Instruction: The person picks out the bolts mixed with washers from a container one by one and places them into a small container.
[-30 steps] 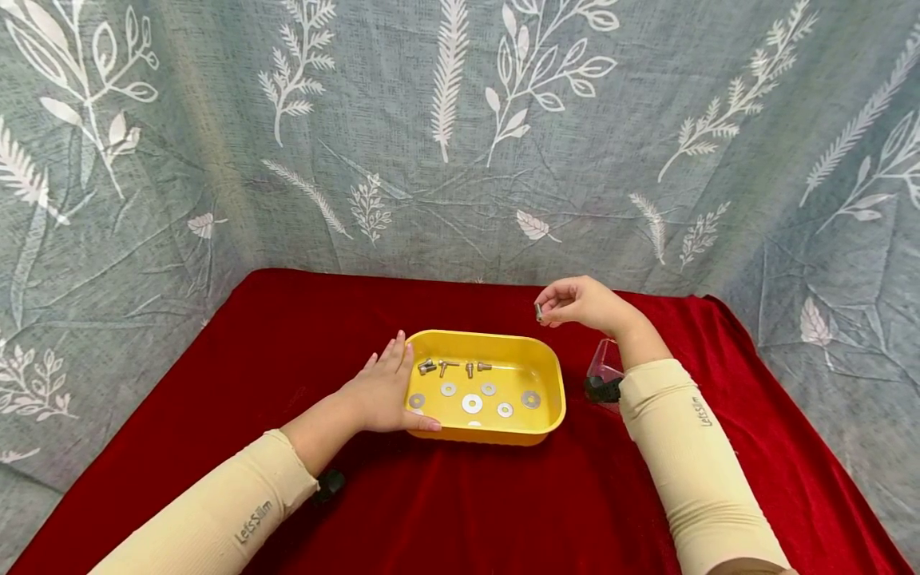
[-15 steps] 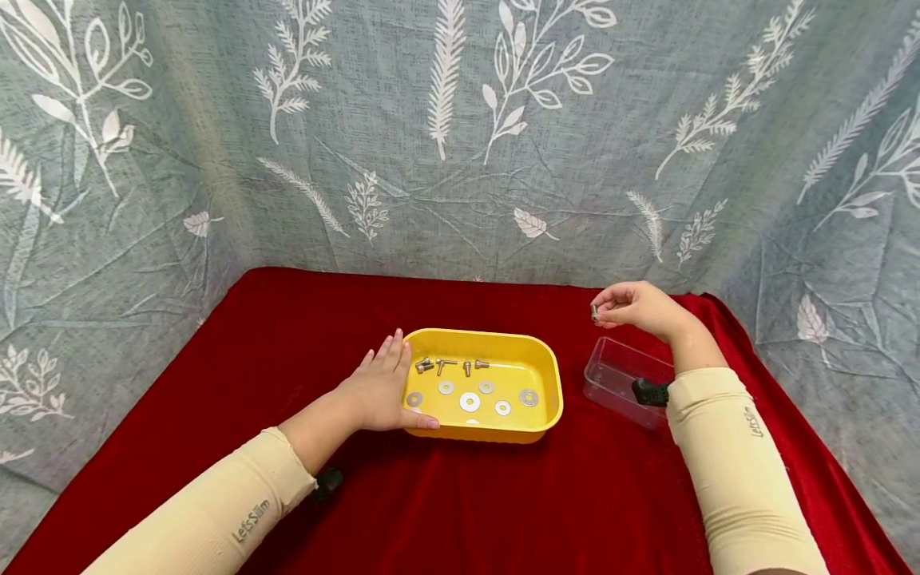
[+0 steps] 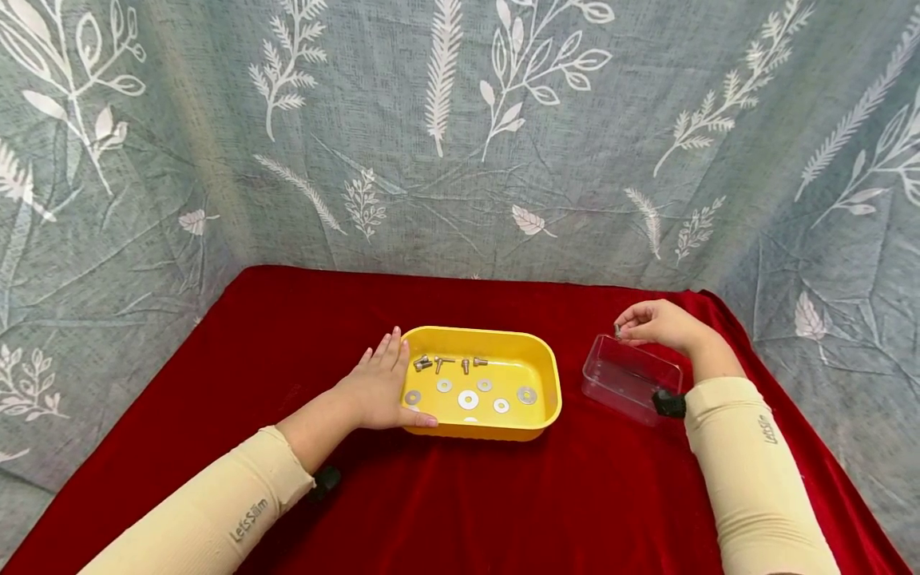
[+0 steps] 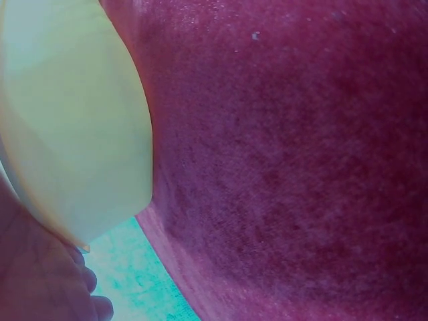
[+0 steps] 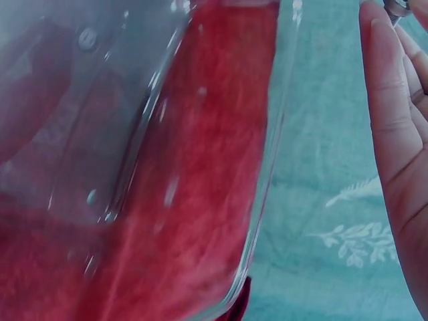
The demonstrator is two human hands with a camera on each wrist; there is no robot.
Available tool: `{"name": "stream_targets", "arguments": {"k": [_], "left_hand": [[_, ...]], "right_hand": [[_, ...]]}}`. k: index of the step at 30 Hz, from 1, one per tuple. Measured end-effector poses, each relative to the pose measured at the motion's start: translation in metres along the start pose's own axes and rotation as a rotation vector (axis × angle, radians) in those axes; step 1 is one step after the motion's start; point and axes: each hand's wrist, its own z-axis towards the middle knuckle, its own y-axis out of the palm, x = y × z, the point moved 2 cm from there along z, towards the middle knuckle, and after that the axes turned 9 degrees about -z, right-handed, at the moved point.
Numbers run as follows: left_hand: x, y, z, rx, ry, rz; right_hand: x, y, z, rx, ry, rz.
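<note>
My right hand (image 3: 657,326) pinches a small metal bolt (image 3: 617,331) between thumb and fingertips, just over the back rim of a transparent plastic box (image 3: 600,389). The right wrist view has the same bolt (image 5: 397,8) at its top right corner. My left hand (image 3: 381,393) rests on the left end of a yellow bin (image 3: 503,431), fingers straight along its side and thumb over the front rim. Inside the bin, several bolts (image 3: 465,366) lie toward the back and several flat washers (image 3: 468,399) toward the front. The left wrist view shows the bin's outer wall (image 4: 80,134).
A red cloth (image 3: 460,503) covers the table. Behind it hangs a grey-green curtain (image 3: 402,239) with white leaf patterns. The transparent box stands a short gap to the right of the yellow bin. Its near right part is behind the black wrist camera (image 3: 668,403).
My right hand has moved right with the bolt, from behind the yellow bin's right end to over the transparent box, and has come lower. My left hand stays on the bin.
</note>
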Motion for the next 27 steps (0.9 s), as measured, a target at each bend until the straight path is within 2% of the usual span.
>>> {"name": "stream_targets", "arguments": {"k": [15,27], "left_hand": [[-0.001,0.001,0.000,0.006,0.001,-0.011],[-0.001,0.001,-0.001,0.010,0.004,-0.014]], "right_hand": [[0.012,0.002,-0.008,-0.091,0.014,-0.023],[0.013,0.006,-0.008,-0.125,0.002,0.030]]}}
